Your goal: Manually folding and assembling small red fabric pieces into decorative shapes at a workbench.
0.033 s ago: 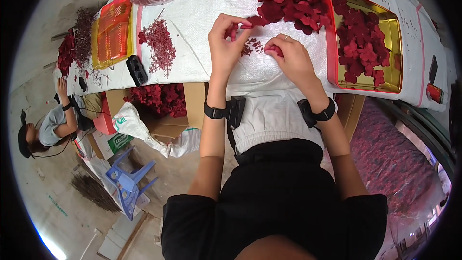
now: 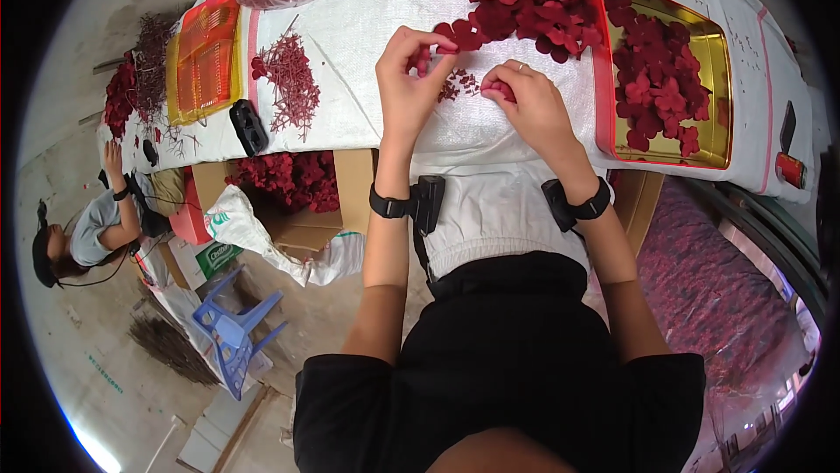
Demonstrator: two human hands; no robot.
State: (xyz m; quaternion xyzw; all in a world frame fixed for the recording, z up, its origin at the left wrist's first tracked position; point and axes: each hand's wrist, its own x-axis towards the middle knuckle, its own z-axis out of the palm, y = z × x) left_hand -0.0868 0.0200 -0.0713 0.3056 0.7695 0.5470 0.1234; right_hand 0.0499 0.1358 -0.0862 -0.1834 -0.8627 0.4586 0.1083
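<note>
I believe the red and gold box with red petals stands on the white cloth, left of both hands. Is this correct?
The side is wrong: in the head view, the red and gold box with red petals stands on the white cloth, to the right of both the left hand and the right hand.

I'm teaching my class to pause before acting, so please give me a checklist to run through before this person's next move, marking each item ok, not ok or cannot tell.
1. Left hand at a petal: ok; its fingertips are at a dark red one by the pile.
2. Right hand free: cannot tell; its fingertips are bunched, hiding anything between them.
3. Tin open: ok; dark red petals show inside.
4. White cloth between the hands bare: not ok; small dark red bits lie there.
5. Black wrist straps in place: ok; one circles each wrist.
</note>
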